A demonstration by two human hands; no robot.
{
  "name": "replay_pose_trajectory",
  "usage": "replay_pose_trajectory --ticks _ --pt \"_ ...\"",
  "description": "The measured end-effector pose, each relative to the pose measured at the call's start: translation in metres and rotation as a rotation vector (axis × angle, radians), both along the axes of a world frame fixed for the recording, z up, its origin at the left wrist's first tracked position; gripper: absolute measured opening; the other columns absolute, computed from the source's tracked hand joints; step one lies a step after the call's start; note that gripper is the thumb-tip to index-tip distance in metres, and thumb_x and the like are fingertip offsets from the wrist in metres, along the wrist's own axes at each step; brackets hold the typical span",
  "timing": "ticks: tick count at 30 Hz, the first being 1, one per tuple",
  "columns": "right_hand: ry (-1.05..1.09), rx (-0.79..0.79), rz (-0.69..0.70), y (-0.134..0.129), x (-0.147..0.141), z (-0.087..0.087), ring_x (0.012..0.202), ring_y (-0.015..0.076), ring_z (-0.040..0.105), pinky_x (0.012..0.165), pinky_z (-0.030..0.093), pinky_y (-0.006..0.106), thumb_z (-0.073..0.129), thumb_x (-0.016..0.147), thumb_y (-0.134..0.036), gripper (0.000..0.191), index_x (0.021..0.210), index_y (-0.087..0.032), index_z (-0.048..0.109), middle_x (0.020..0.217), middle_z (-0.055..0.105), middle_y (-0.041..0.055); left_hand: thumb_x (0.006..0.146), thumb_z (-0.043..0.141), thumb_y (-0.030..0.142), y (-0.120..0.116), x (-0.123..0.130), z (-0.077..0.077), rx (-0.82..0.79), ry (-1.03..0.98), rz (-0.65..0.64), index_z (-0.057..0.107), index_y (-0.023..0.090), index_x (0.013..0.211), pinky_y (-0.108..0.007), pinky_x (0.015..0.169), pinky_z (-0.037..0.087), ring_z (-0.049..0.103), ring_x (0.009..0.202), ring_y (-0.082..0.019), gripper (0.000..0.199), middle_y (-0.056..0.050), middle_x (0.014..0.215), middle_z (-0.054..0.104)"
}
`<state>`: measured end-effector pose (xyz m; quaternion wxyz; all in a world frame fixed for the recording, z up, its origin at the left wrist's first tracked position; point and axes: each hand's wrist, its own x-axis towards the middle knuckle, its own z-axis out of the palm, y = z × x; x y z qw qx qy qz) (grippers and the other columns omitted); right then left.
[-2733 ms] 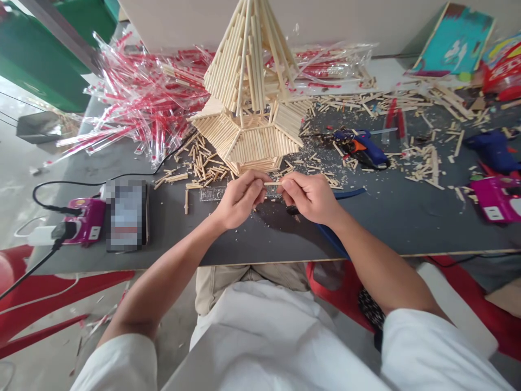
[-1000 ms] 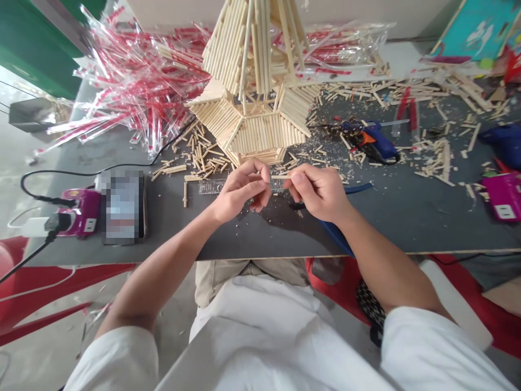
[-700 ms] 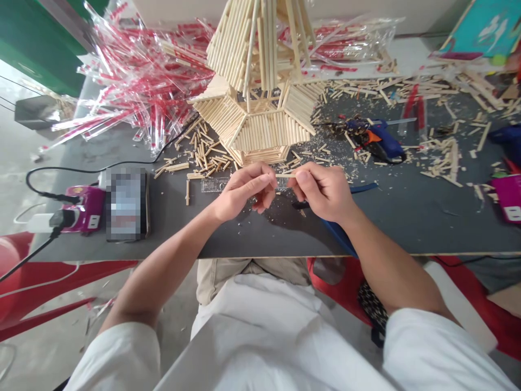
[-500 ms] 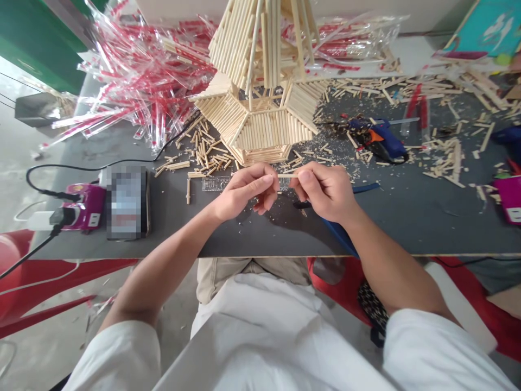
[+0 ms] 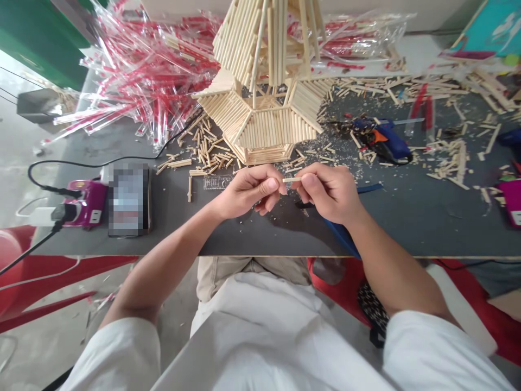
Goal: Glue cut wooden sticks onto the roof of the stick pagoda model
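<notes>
A short pale wooden stick point(image 5: 292, 180) spans the small gap between my two hands, above the table's front part. My right hand point(image 5: 330, 191) pinches its right end between thumb and forefinger. My left hand point(image 5: 253, 190) is closed, thumb against the forefinger, with its fingertips at the stick's left end. Just beyond my hands stands a lantern-like structure point(image 5: 280, 127) built of many such sticks, with slatted panels and a tall tapering top. A clear plastic ruler point(image 5: 212, 182) lies on the table, partly hidden behind my left hand.
Loose cut sticks point(image 5: 207, 149) lie left of the structure. Red-and-clear plastic wrappers point(image 5: 150, 81) pile up behind them. On the right rests a blue glue gun point(image 5: 386, 140) among scraps. A phone point(image 5: 128, 200) and a purple power adapter point(image 5: 86, 203) with cables sit at left.
The stick has shifted slightly right and tilted, and its left end now shows more clearly beside my left fingertips. Both hands stay close together. The whole view has moved a little.
</notes>
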<state>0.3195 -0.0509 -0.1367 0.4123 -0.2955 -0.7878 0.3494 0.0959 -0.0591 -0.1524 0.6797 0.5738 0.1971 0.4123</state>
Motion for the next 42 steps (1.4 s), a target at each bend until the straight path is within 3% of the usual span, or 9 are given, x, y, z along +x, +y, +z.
replay_pose_trajectory --ticks 14,21,27,31,36,42 --pt "-0.011 -0.023 0.086 0.000 0.001 0.003 0.046 0.0070 0.054 0.049 0.041 0.020 0.059 0.103 -0.032 0.018 0.097 -0.020 0.071 0.059 0.065 -0.0048 0.095 0.069 0.052 -0.001 -0.002 0.006 -0.043 0.073 0.033 0.071 0.017 0.083 -0.016 0.042 0.042 0.052 0.044 -0.006 0.038 0.001 0.057 0.061" --pt "-0.027 -0.092 0.147 -0.001 0.003 0.000 0.046 0.0061 0.055 0.049 0.041 0.019 0.060 0.102 -0.029 0.013 0.101 -0.019 0.070 0.063 0.068 -0.0048 0.102 0.062 0.043 -0.002 -0.004 0.004 -0.032 0.066 0.024 0.071 0.018 0.097 -0.017 0.044 0.044 0.053 0.047 -0.007 0.027 0.001 0.060 0.061" --pt "-0.077 -0.129 0.174 -0.001 0.002 0.001 0.047 0.0074 0.057 0.049 0.042 0.020 0.058 0.104 -0.033 0.017 0.098 -0.019 0.066 0.062 0.070 -0.0043 0.099 0.065 0.047 -0.003 -0.002 0.004 -0.059 0.139 0.069 0.070 0.015 0.095 -0.018 0.044 0.044 0.053 0.048 -0.007 0.032 0.000 0.062 0.060" --pt "-0.118 -0.141 0.158 -0.001 0.000 0.001 0.046 0.0069 0.055 0.049 0.041 0.020 0.058 0.104 -0.037 0.021 0.097 -0.019 0.066 0.062 0.070 -0.0049 0.095 0.072 0.044 -0.002 0.005 0.002 -0.081 0.120 0.167 0.064 0.016 0.095 -0.016 0.041 0.042 0.054 0.047 -0.005 0.029 0.002 0.065 0.061" --pt "-0.151 -0.146 0.124 0.001 -0.002 -0.004 0.044 0.0065 0.052 0.049 0.039 0.021 0.064 0.102 -0.039 0.023 0.091 -0.019 0.067 0.062 0.069 -0.0055 0.094 0.074 0.042 0.000 0.009 -0.003 -0.026 0.127 0.255 0.068 0.017 0.105 -0.016 0.042 0.042 0.054 0.048 -0.003 0.028 0.000 0.077 0.066" --pt "-0.061 -0.168 -0.084 0.003 -0.003 -0.011 0.051 0.0101 0.054 0.050 0.040 0.024 0.074 0.093 -0.048 0.027 0.092 -0.021 0.068 0.066 0.066 -0.0033 0.095 0.071 0.048 0.001 0.007 -0.005 -0.001 0.205 0.341 0.065 0.018 0.100 -0.017 0.042 0.042 0.064 0.057 -0.008 0.031 -0.002 0.083 0.066"
